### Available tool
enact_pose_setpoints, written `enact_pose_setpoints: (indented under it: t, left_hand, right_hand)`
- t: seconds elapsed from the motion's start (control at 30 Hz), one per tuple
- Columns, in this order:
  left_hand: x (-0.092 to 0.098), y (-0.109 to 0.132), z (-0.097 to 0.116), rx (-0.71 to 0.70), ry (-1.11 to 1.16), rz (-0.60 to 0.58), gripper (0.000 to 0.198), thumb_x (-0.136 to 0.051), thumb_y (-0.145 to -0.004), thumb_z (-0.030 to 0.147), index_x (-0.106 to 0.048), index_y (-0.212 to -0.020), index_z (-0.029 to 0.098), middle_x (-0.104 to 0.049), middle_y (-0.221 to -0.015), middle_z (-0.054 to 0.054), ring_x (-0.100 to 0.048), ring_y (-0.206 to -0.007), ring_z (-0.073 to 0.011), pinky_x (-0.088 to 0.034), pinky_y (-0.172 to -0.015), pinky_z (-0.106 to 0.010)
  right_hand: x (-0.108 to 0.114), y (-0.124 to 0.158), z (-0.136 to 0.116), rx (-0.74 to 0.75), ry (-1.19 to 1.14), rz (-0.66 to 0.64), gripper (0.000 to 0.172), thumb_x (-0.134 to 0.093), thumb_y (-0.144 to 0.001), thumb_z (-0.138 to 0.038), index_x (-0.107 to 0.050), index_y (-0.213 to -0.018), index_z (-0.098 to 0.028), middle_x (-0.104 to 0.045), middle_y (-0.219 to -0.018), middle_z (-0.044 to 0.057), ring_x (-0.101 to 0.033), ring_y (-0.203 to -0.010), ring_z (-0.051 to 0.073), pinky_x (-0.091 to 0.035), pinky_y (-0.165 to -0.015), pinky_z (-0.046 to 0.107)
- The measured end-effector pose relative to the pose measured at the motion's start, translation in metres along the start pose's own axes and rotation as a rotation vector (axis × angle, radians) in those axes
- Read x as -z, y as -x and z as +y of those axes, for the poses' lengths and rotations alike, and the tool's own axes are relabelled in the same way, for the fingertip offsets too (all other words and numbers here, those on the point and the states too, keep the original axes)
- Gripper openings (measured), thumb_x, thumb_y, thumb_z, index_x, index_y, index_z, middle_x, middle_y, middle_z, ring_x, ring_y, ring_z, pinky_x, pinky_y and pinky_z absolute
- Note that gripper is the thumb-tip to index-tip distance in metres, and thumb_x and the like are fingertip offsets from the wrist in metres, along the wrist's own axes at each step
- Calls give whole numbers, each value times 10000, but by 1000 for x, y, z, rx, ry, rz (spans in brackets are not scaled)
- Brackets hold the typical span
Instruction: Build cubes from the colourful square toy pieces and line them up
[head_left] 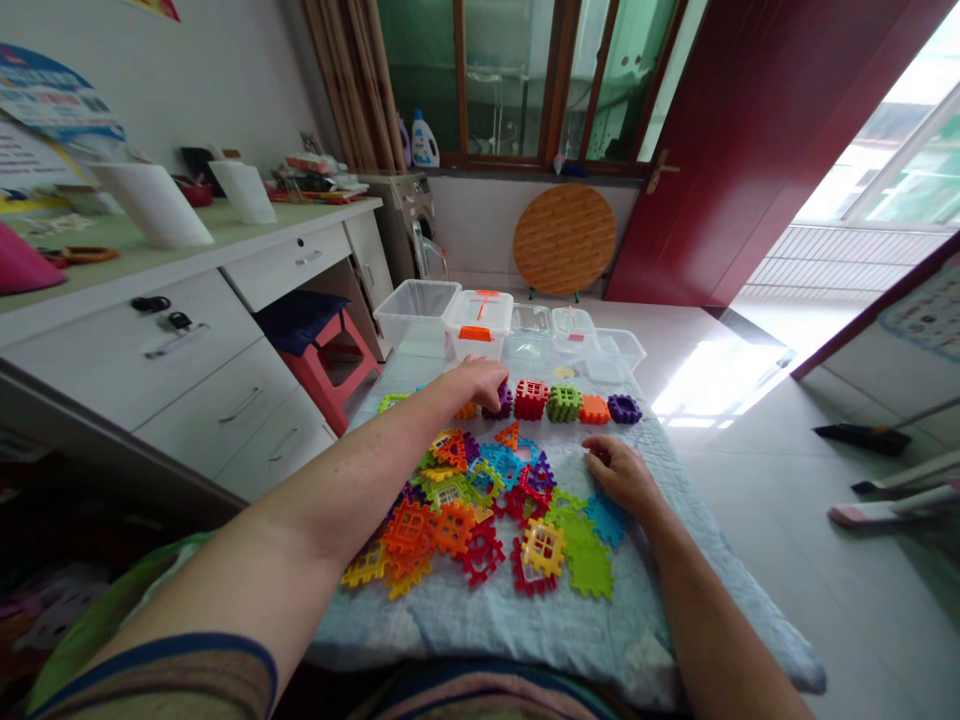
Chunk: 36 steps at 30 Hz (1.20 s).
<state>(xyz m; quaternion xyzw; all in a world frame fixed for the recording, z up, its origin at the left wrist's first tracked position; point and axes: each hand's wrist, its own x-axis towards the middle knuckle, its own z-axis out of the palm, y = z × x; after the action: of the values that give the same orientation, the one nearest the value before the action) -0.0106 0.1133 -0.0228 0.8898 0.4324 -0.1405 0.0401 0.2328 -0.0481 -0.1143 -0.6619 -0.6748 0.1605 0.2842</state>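
Observation:
My left hand (484, 383) reaches to the row of stacked plastic pieces, its fingers closed on the purple stack (501, 403). To the right of it in the row stand a red stack (531, 400), a green stack (564, 403), an orange stack (595, 409) and a dark purple stack (624, 408). Over the cloth, right of the loose pieces, my right hand (619, 470) hovers with curved fingers apart and nothing in them. A heap of interlocking pieces lies nearer me, among them a yellow piece (543, 547), a large green piece (587, 553) and a blue piece (606, 519).
Behind the row are an open clear bin (420, 305), a lidded box with orange latches (480, 318) and smaller clear containers (573, 325). A red stool (341, 360) stands left of the cloth-covered table (480, 625), beside a white desk (187, 345).

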Motion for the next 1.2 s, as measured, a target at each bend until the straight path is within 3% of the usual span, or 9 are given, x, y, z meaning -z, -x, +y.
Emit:
enact_pose_setpoints:
  t: [0.37,0.47,0.6,0.73,0.87,0.97,1.1,1.2]
  left_hand:
    - [-6,-3,2,-14,-1,-28,456,-737,-593,455,-689,-980,219,-722,-1026,-71,-648,-959,-280,-474,-830,-325]
    - [-7,-3,-1,-12,7,-4,594,-756,-581,475,-649,-1101,210,-690,-1142,-97,-626,-1035,-298,-468,-879,-343]
    - [-4,14,-11,-35,84,200,849,-757,-614,507,-489,-1330,138,-538,-1370,-176,-503,-1238,-329,-389,-1026,-400]
    - [-6,64,-32,-52,255,477,673,-669,-736,432,-509,-1299,100,-568,-1316,-174,-516,-1225,-285,-366,-1058,-383]
    - [-40,128,-58,86,546,612,560,-603,-787,492,-560,-1233,157,-617,-1248,-112,-575,-1148,-255,-413,-1024,-372]
    - [-84,162,-72,216,729,564,540,-575,-792,568,-601,-1162,177,-657,-1185,-97,-602,-1104,-262,-437,-1002,-390]
    - [-130,179,-76,330,864,519,552,-541,-802,612,-621,-1133,179,-661,-1173,-102,-620,-1064,-273,-476,-951,-407]
    - [-145,177,-74,317,906,518,527,-533,-816,597,-630,-1119,177,-665,-1131,-96,-638,-1015,-255,-501,-923,-392]
  right_hand:
    - [-2,0,3,-9,-1,-4,346,-473,-775,-340,-680,-968,-141,-654,-737,48,-588,-661,180,-452,-662,306]
    - [-2,0,2,-14,-6,1,347,-479,-766,-344,-684,-959,-141,-654,-724,48,-585,-648,181,-450,-655,307]
    - [-1,0,1,-16,-23,3,346,-475,-764,-346,-681,-950,-139,-654,-726,51,-592,-663,187,-453,-666,313]
    - [-1,0,2,-4,-16,-5,349,-472,-771,-348,-676,-964,-141,-658,-746,54,-593,-674,186,-457,-672,312]
    - [-2,0,3,4,0,-5,342,-469,-774,-346,-676,-960,-148,-655,-745,49,-590,-672,183,-450,-673,308]
    - [-2,-1,3,0,13,-18,348,-464,-775,-348,-677,-959,-142,-654,-742,52,-588,-668,184,-445,-663,308]
    - [-3,-2,5,-12,20,-20,363,-466,-776,-355,-676,-973,-134,-658,-750,57,-593,-670,187,-446,-657,309]
    - [-4,-2,7,-15,15,-7,360,-469,-779,-360,-675,-978,-142,-663,-754,53,-601,-685,190,-452,-673,312]
